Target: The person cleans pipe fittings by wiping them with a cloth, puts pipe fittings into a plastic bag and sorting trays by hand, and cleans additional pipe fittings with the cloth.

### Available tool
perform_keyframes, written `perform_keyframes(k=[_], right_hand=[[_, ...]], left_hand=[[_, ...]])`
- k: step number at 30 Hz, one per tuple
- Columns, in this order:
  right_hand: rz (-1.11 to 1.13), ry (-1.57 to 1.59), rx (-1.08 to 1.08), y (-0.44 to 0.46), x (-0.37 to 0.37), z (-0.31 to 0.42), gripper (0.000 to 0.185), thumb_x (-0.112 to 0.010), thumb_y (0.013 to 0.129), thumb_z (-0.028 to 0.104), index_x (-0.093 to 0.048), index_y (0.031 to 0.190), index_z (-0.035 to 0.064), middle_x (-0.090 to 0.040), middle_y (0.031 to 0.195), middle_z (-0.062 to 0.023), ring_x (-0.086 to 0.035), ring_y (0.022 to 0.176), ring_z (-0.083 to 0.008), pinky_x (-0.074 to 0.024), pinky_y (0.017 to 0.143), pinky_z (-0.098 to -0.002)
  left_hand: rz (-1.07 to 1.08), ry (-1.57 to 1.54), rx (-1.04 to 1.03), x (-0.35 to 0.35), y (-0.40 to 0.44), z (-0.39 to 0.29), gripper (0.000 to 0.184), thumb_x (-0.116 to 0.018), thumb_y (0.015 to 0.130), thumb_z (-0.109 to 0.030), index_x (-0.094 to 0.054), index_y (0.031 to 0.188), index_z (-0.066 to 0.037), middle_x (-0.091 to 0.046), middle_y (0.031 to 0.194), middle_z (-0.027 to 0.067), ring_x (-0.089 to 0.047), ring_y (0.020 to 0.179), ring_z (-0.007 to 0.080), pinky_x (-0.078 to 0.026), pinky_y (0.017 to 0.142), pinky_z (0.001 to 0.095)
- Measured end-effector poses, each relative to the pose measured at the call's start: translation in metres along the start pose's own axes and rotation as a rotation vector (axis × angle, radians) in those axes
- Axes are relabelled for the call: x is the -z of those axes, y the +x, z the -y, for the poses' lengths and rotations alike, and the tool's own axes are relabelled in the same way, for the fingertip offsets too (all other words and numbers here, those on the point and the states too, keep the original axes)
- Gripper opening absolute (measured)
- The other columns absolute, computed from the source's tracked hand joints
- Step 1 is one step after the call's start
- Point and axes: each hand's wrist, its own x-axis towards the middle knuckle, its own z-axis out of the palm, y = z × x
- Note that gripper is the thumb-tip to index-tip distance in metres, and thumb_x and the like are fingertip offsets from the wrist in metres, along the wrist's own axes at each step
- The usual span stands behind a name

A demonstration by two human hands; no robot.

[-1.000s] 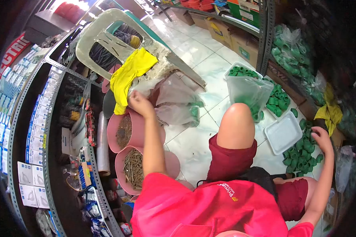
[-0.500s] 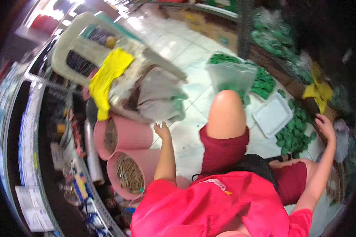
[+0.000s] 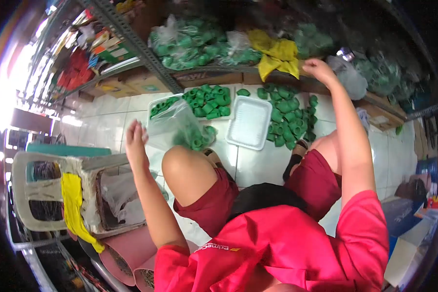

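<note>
My left hand (image 3: 136, 136) is raised beside a clear plastic bag (image 3: 168, 127) with green fittings at its bottom; its fingers are apart and hold nothing. My right hand (image 3: 318, 69) is up at the shelf edge, right of a yellow cloth (image 3: 279, 56), its fingers curled; whether anything is in them is hidden. Between my knees and the shelf lies an empty white tray (image 3: 249, 122) on the floor. Loose green fittings (image 3: 289, 117) are heaped to its right. More green fittings (image 3: 209, 100) fill a tray to its left, partly behind the bag.
A plastic chair (image 3: 39, 190) with a second yellow cloth (image 3: 74, 204) over it stands at the left. Pink buckets (image 3: 131, 250) are below it. Bagged green fittings (image 3: 192, 44) lie on the metal shelf ahead. Boxes (image 3: 399, 219) stand at the right.
The view has swung right toward the shelf. My left hand has left the area by the chair and buckets and risen near the clear bag. My right hand has moved up beside the yellow cloth.
</note>
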Motion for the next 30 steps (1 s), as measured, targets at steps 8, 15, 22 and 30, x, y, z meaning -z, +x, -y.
perform_keyframes(k=[8,15,22,30], right_hand=[[-0.19,-0.235,-0.05,0.017,-0.044,-0.024,0.046,-0.056,0.076,0.038,-0.056,0.104,0.0009,-0.057,0.104,-0.0165,-0.055,0.096,-0.0298,-0.0418,0.081,-0.0346],[-0.276,-0.206,0.13,0.041,-0.061,-0.026,0.056,-0.056,0.075,0.03,-0.04,0.121,0.0005,-0.054,0.107,-0.0218,-0.052,0.098,-0.0347,-0.0406,0.083,-0.0388],[-0.196,-0.305,0.009,0.062,-0.08,-0.029,0.039,-0.058,0.075,0.029,-0.055,0.099,-0.0011,-0.06,0.089,-0.0188,-0.057,0.086,-0.0311,-0.0428,0.075,-0.0377],[-0.292,0.277,0.266,0.02,-0.022,0.07,0.021,-0.055,0.083,0.024,-0.055,0.084,0.0032,-0.053,0.073,0.0011,-0.047,0.068,-0.0053,-0.038,0.063,-0.0205]], left_hand=[[0.636,0.014,-0.19,-0.195,0.001,-0.077,0.036,-0.053,0.083,-0.019,-0.049,0.114,-0.001,-0.054,0.107,0.0088,-0.052,0.093,0.0142,-0.042,0.078,0.0251],[1.132,0.808,-0.282,-0.231,-0.01,-0.012,0.051,-0.056,0.081,-0.034,-0.045,0.117,-0.001,-0.051,0.114,0.0168,-0.049,0.105,0.0255,-0.038,0.087,0.0317],[1.058,0.926,-0.409,-0.239,-0.003,-0.018,0.054,-0.054,0.08,-0.037,-0.043,0.12,-0.004,-0.047,0.117,0.0201,-0.045,0.108,0.0334,-0.036,0.09,0.0372],[0.89,0.636,-0.66,-0.256,-0.012,-0.021,0.059,-0.061,0.076,-0.028,-0.036,0.125,-0.005,-0.042,0.122,0.0185,-0.042,0.112,0.0327,-0.034,0.093,0.0365]])
